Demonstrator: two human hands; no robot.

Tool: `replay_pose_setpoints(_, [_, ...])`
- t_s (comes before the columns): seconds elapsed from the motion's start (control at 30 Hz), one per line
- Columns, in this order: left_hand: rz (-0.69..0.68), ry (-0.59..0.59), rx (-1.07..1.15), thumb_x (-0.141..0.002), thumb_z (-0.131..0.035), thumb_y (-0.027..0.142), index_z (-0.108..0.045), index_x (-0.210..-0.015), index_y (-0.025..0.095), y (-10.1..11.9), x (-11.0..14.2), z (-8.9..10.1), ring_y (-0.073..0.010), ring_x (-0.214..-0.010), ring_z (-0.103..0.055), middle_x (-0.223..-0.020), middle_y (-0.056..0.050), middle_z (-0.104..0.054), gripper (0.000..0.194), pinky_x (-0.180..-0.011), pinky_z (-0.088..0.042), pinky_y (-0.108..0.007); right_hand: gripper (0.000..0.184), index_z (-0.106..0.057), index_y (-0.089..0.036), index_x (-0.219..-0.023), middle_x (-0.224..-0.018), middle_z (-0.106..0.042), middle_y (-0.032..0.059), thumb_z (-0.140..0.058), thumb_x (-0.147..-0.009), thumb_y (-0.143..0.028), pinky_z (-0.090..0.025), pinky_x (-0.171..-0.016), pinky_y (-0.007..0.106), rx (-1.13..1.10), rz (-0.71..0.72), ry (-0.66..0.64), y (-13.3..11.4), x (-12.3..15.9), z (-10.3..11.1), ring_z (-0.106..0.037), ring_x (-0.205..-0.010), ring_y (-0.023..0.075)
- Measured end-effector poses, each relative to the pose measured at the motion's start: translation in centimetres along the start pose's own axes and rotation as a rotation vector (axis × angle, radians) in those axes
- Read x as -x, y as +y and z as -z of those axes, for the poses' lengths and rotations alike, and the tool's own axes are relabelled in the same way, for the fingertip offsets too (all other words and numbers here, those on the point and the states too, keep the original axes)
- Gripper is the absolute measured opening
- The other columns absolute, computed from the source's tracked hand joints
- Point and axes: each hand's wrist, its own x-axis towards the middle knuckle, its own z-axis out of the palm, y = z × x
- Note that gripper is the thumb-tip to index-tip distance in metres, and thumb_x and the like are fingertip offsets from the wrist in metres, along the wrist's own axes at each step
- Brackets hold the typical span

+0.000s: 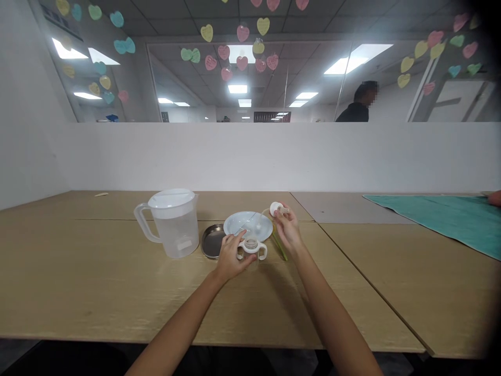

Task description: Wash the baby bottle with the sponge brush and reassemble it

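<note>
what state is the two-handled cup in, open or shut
Open. The two-handled cup shows its bare round mouth, and the right hand holds the white top apart from it.

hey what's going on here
A person sits or stands at a table with a two-handled cup in front of them. The left hand grips the cup, its top uncovered, while the right hand holds a white lid up, apart from the cup. A pale bowl is just behind the cup, with a metal dish beside it and a lidded pitcher further left.
</note>
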Motion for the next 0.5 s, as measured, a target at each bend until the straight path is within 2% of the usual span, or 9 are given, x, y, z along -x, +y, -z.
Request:
replay_pose_setpoints(0.1, [-0.009,-0.016,-0.007,-0.071,-0.059,0.052,-0.045,-0.124,0.021,0.0,0.0,0.0,-0.0256,-0.097,-0.054,-0.107,-0.009,-0.061,0.063,-0.09,-0.036,-0.042,0.049,-0.052,-0.023,-0.099,-0.1,-0.06,0.001,-0.075,-0.057,-0.028,-0.047,-0.085,0.032,0.125,0.023,0.066,1.6,-0.3,0.9,-0.058,-0.09,0.0137])
replay_pose_setpoints(0.23, [-0.031,-0.021,-0.009,-0.074,-0.057,0.05,-0.049,-0.119,0.02,0.1,-0.1,0.2,-0.0248,-0.097,-0.053,-0.107,-0.009,-0.061,0.055,-0.087,-0.037,-0.04,0.048,-0.048,-0.019,-0.099,-0.099,-0.06,0.0042,-0.07,-0.058,-0.029,-0.047,-0.078,0.03,0.339,0.051,0.126,3.8,-0.2,1.8,-0.058,-0.086,0.015])
replay_pose_setpoints(0.3, [-0.044,-0.017,-0.012,-0.074,-0.057,0.049,-0.05,-0.117,0.019,0.2,-0.1,0.3,-0.0242,-0.096,-0.053,-0.104,-0.009,-0.062,0.052,-0.086,-0.038,-0.039,0.045,-0.047,-0.018,-0.099,-0.098,-0.059,0.0057,-0.066,-0.06,-0.03,-0.047,-0.076,0.031,0.472,0.082,0.103,4.5,0.0,2.1,-0.058,-0.085,0.0162])
replay_pose_setpoints(0.4, [-0.056,-0.011,-0.018,-0.074,-0.058,0.049,-0.051,-0.116,0.019,0.3,-0.1,0.3,-0.0235,-0.095,-0.053,-0.1,-0.008,-0.062,0.052,-0.085,-0.039,-0.038,0.04,-0.049,-0.018,-0.099,-0.101,-0.055,0.0079,-0.062,-0.064,-0.031,-0.045,-0.08,0.034,0.784,0.22,0.04,5.1,0.4,2.3,-0.055,-0.089,0.0189])
replay_pose_setpoints(0.5, [-0.064,-0.005,-0.025,-0.074,-0.058,0.049,-0.051,-0.116,0.019,0.3,-0.1,0.3,-0.0231,-0.092,-0.054,-0.099,-0.008,-0.062,0.051,-0.083,-0.039,-0.038,0.034,-0.051,-0.018,-0.098,-0.101,-0.053,0.0084,-0.059,-0.067,-0.031,-0.042,-0.083,0.035,1.047,0.317,-0.067,5.3,0.9,2.1,-0.052,-0.093,0.0207])
